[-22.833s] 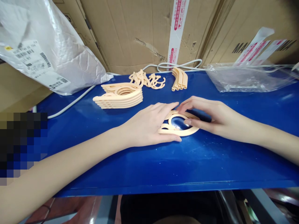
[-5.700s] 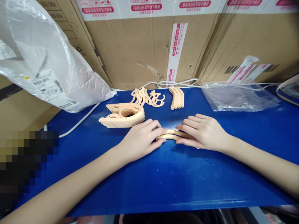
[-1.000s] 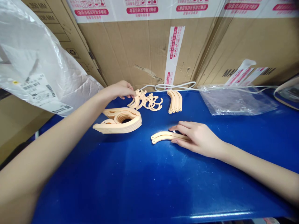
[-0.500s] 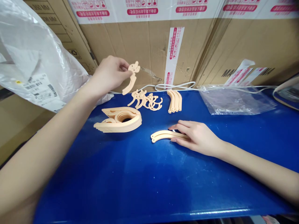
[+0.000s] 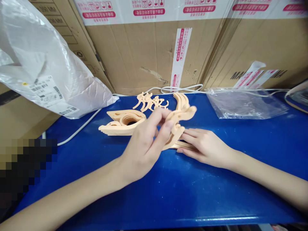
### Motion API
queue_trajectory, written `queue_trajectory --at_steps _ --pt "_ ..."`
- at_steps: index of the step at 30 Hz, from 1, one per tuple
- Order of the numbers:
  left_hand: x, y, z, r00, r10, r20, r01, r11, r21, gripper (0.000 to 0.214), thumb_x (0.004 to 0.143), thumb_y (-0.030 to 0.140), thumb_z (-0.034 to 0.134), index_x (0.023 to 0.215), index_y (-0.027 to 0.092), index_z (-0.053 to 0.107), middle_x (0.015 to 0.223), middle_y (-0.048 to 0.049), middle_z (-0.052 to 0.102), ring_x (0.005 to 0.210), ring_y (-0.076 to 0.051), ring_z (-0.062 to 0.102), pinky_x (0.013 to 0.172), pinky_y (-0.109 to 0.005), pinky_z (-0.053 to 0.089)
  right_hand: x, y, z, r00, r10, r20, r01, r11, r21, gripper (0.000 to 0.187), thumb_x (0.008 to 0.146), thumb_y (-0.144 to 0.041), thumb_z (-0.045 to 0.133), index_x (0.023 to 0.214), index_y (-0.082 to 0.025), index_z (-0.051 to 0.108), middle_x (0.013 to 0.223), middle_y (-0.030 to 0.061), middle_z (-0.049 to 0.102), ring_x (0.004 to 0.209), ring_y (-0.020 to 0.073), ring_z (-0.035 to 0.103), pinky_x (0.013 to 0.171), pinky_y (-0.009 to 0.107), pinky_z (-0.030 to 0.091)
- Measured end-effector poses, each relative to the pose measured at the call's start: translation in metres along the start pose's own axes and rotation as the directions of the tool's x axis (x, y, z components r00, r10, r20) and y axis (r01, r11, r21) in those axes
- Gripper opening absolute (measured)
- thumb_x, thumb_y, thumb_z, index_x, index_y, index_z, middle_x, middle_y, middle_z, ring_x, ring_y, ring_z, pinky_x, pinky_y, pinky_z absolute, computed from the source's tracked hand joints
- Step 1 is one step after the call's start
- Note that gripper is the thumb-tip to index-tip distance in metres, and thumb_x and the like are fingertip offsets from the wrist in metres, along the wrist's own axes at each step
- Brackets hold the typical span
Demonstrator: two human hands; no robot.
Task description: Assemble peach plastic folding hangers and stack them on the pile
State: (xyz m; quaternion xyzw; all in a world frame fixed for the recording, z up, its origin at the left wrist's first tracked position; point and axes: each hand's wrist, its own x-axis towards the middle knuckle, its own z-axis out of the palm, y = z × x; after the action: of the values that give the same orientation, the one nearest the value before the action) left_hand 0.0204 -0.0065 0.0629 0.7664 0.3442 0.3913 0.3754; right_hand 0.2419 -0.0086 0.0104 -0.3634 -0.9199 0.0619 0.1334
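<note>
My left hand (image 5: pixel 141 150), in the middle of the head view, pinches a pale wooden piece (image 5: pixel 179 117) with a curved arm, held up just above the table and slightly blurred. Under it lie two long curved wooden strips (image 5: pixel 186 146). My right hand (image 5: pixel 208 147) rests on the blue table with thumb and fingers around the right ends of these strips; their left ends are partly hidden by the left hand and its piece. Beyond the left hand stands a stack of bird-like wooden shapes (image 5: pixel 120 130) with a round opening.
Small hooked wooden pieces (image 5: pixel 150 102) lie in a pile at the back, beside several curved strips (image 5: pixel 180 100). A clear plastic bag (image 5: pixel 245 104) is at the back right. A white parcel bag (image 5: pixel 53 67) leans at the left. Cardboard boxes (image 5: pixel 139 48) and a white cable (image 5: pixel 79 128) border the blue table (image 5: pixel 192 192).
My left hand has come down and right from above the back pile, bringing the wooden piece over the strips. My right hand has stayed on the strips, almost unmoved.
</note>
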Motion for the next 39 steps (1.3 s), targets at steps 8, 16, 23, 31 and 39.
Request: queue_trajectory --at_steps 8,16,23,31,39 --pt "-0.017 -0.043 0.019 0.97 -0.241 -0.022 0.234 0.957 -0.174 0.023 0.102 0.044 0.032 0.09 0.026 0.04 0.06 0.0064 0.043 0.05 -0.012 0.043 0.053 -0.028 0.038 0.0 -0.002 -0.005 0.999 0.012 0.03 -0.016 0.989 0.144 0.038 0.097 -0.047 0.046 0.114 -0.017 0.061 0.087 0.0049 0.065 0.08 0.0181 0.062 0.071 0.031 0.047" --pt "-0.019 -0.043 0.017 0.989 -0.105 0.108 0.084 0.979 0.185 0.019 0.102 0.035 0.033 0.104 0.023 0.048 0.062 0.0068 0.053 0.053 -0.01 0.053 0.053 -0.022 0.036 -0.003 -0.002 -0.003 0.952 0.21 -0.221 -0.094 0.892 0.441 0.033 0.097 -0.036 0.05 0.127 -0.024 0.052 0.087 0.0002 0.059 0.07 0.0116 0.057 0.065 0.025 0.048" --pt "-0.022 -0.048 0.018 0.99 -0.036 0.139 0.002 0.971 0.237 0.022 0.101 0.03 0.039 0.117 0.025 0.053 0.064 0.0081 0.062 0.057 -0.009 0.06 0.056 -0.019 0.04 -0.001 -0.012 -0.007 0.945 0.233 -0.231 -0.081 0.847 0.525 0.023 0.093 -0.027 0.057 0.115 -0.025 0.064 0.089 0.0005 0.063 0.072 0.0109 0.057 0.068 0.026 0.047" --pt "-0.021 -0.046 0.02 0.993 -0.116 0.034 0.107 0.974 0.199 0.026 0.096 0.032 0.052 0.122 0.025 0.05 0.088 0.0045 0.068 0.08 -0.012 0.066 0.071 -0.022 0.049 0.002 -0.002 -0.008 0.852 0.497 -0.164 -0.257 0.67 0.696 0.018 0.085 -0.04 0.066 0.093 -0.026 0.074 0.091 0.0011 0.072 0.082 0.0161 0.064 0.07 0.029 0.049" --pt "-0.014 -0.053 0.019 0.998 -0.044 0.04 0.016 0.846 0.532 0.028 0.091 0.022 0.056 0.119 0.017 0.051 0.115 -0.0061 0.062 0.111 -0.023 0.052 0.098 -0.041 0.045 0.004 0.026 -0.001 0.734 0.676 -0.067 -0.396 0.506 0.766 0.03 0.075 -0.049 0.073 0.092 -0.024 0.075 0.094 0.0039 0.075 0.08 0.0201 0.067 0.072 0.034 0.051"
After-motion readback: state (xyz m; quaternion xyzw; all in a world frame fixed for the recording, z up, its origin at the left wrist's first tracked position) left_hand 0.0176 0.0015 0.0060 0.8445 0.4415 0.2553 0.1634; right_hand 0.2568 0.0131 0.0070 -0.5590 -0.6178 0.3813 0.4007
